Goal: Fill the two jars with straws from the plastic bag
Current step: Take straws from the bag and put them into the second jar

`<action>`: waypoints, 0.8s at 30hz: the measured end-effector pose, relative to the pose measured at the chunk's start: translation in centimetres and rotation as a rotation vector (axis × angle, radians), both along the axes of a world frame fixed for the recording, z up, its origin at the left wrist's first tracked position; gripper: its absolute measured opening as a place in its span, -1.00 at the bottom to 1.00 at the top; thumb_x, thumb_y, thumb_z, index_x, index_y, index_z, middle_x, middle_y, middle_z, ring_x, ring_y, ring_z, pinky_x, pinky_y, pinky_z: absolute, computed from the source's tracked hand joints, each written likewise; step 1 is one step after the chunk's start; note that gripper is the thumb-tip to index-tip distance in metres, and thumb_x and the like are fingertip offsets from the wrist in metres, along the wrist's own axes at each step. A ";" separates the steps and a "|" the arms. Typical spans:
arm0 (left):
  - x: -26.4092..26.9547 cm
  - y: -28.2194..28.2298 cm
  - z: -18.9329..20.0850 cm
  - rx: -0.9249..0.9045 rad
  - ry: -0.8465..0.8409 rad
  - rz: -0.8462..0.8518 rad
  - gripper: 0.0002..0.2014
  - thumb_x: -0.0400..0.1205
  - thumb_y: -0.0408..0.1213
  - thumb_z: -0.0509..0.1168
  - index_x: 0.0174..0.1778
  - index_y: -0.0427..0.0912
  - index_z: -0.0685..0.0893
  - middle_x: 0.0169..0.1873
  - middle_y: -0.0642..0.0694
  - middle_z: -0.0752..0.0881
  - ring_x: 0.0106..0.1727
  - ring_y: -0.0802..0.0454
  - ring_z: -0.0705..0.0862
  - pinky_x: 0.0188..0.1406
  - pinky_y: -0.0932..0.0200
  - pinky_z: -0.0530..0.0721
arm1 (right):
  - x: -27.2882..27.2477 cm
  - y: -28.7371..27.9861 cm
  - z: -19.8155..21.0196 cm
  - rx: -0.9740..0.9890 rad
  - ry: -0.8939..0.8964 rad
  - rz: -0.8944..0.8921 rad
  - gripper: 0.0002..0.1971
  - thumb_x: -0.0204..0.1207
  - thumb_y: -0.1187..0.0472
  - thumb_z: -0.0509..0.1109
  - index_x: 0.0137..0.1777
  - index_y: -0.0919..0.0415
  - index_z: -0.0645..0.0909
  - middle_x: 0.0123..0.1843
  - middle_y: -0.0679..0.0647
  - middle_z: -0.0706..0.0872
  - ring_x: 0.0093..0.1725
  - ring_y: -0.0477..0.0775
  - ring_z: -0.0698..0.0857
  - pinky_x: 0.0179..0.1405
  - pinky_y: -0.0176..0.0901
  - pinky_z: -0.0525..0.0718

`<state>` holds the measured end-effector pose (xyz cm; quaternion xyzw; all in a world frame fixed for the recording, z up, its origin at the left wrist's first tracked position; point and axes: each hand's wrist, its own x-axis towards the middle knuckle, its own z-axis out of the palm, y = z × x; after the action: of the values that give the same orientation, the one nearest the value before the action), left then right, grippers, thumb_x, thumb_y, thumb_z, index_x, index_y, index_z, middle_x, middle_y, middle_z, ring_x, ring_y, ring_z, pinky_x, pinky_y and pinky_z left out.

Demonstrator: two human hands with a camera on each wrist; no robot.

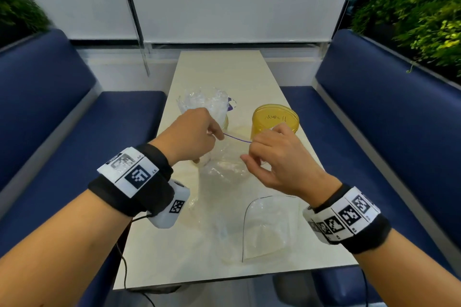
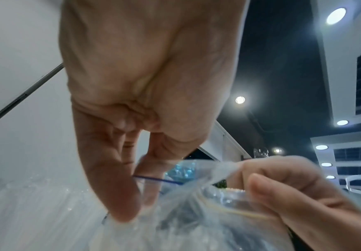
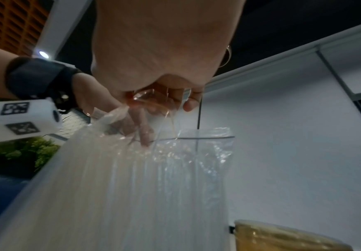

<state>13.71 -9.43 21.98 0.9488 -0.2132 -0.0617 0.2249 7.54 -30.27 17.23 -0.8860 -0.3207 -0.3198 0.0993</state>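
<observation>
The fingers [image 1: 217,133] of the left hand [image 1: 190,136] are curled in a pinch on 1 side of the mouth of a clear plastic bag [image 1: 225,164], and the fingers [image 1: 252,161] of the right hand [image 1: 277,157] are curled in a pinch on the other side, so that the thin blue line [image 1: 237,138] along the bag's opening runs taut between the 2 hands. From the left wrist view the thumb and forefinger of that hand [image 2: 119,191] close on the blue-edged film, and the right hand [image 2: 293,191] grips a gathered fold of the same bag [image 2: 188,200] just beside it. From the right wrist view the bag [image 3: 132,178] hangs below the right hand [image 3: 153,56], packed with pale translucent straws [image 3: 102,183] that stand lengthways inside it. The bag is held above the white bench [image 1: 219,70], with its lower part trailing down toward the near end. Just beyond the right hand stands an amber jar [image 1: 275,119] with handwriting on it; whether that writing is on a lid I cannot tell. Beyond the left hand a 2nd jar [image 1: 225,122] is mostly hidden behind crumpled clear plastic [image 1: 203,102]. Another flat clear bag with a dark edge [image 1: 264,227] lies on the bench near the person. Blue padded seats [image 1: 47,112] flank the bench on both sides.
</observation>
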 end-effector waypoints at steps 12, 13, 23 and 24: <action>-2.9 -1.2 -2.0 -0.082 0.042 0.028 -0.67 0.63 -0.33 0.25 0.16 0.15 0.79 -0.03 0.02 0.77 -0.38 0.15 0.70 -0.28 0.16 0.78 | 0.3 -0.9 0.7 0.118 0.615 -0.591 -0.86 0.55 -0.13 0.41 -0.14 -0.13 0.67 -0.22 -0.13 0.67 -0.20 -0.04 0.67 -0.34 -0.24 0.53; -2.7 -1.3 -1.8 0.002 -0.005 -0.003 -0.64 0.63 -0.33 0.23 0.13 0.19 0.80 0.04 0.05 0.78 -0.27 0.17 0.71 -0.14 0.11 0.78 | 0.4 -0.7 0.9 0.147 0.670 -0.564 -0.96 0.57 0.01 0.44 -0.07 -0.11 0.71 -0.24 -0.11 0.67 -0.22 -0.03 0.68 -0.35 -0.27 0.52; -1.0 0.9 -1.3 0.026 0.100 0.074 -0.42 0.58 -0.39 0.35 0.56 -0.04 0.49 0.51 0.02 0.51 0.25 0.00 0.60 0.15 0.25 0.50 | -0.3 -1.2 4.0 -0.213 0.632 -0.968 -0.86 0.51 0.32 0.40 0.00 0.09 0.68 -0.21 0.00 0.60 -0.36 0.02 0.49 -0.48 -0.25 0.31; -1.0 1.0 -1.4 0.030 0.096 0.080 -0.40 0.58 -0.38 0.36 0.57 -0.03 0.46 0.55 0.03 0.48 0.36 -0.02 0.58 0.19 0.24 0.49 | -0.2 -0.7 4.4 -0.247 0.636 -0.992 -0.91 0.50 0.33 0.41 -0.13 0.13 0.62 -0.30 0.00 0.53 -0.43 -0.01 0.42 -0.53 -0.25 0.23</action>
<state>12.69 -8.46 20.59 0.9557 -0.1633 -0.1012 0.2230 7.35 -30.96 21.65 -0.9871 0.1416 -0.0077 -0.0743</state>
